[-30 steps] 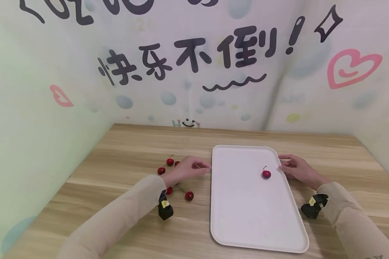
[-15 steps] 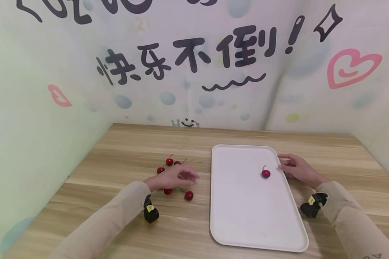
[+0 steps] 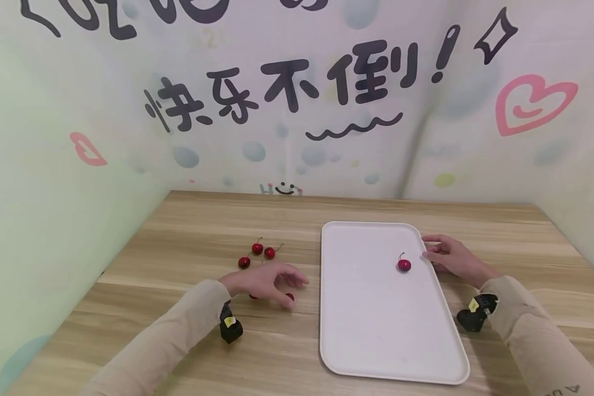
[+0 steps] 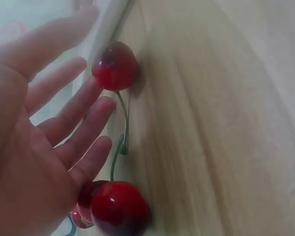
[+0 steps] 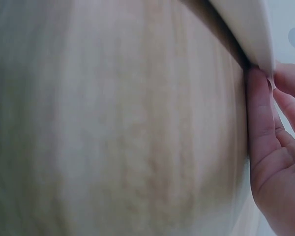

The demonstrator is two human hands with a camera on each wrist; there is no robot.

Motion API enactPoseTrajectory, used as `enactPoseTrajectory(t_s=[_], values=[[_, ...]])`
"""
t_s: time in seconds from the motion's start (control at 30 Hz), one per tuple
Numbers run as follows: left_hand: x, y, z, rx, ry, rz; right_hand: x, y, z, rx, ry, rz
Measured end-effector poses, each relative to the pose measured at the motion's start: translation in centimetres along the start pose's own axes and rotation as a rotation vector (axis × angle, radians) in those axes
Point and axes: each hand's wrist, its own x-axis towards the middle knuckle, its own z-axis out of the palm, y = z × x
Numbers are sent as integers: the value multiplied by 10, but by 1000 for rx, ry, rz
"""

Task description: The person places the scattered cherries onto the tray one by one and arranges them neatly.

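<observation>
Over the cherries left of the white tray (image 3: 376, 324), my left hand (image 3: 264, 280) hovers with its fingers spread and holds nothing. One red cherry (image 4: 115, 66) with a green stem lies right by its fingers in the left wrist view. Another cherry (image 4: 120, 209) sits below, near the heel of that hand. My right hand (image 3: 455, 259) grips the tray's right rim, with fingers on both sides of the edge in the right wrist view. A single cherry (image 3: 403, 265) stands on the tray, toward its upper right.
Behind my left hand, several cherries, among them one with its stem up (image 3: 257, 248), lie on the wooden table (image 3: 188, 231). A printed cloth wall (image 3: 287, 154) rises at the table's back edge. Each wrist carries a small black camera (image 3: 231, 325).
My left hand has drawn back left from the tray's edge and come nearer the front cherry, its fingers spreading. My right hand stays on the tray rim.
</observation>
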Motion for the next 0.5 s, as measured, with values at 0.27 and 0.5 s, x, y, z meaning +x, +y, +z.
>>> enactPoseTrajectory(t_s=[0.27,0.5], values=[[-4,1,0,35,5,1,1,2,0,16,9,-19],[-9,-2,5,40,10,-16,0,2,0,11,-1,-21]])
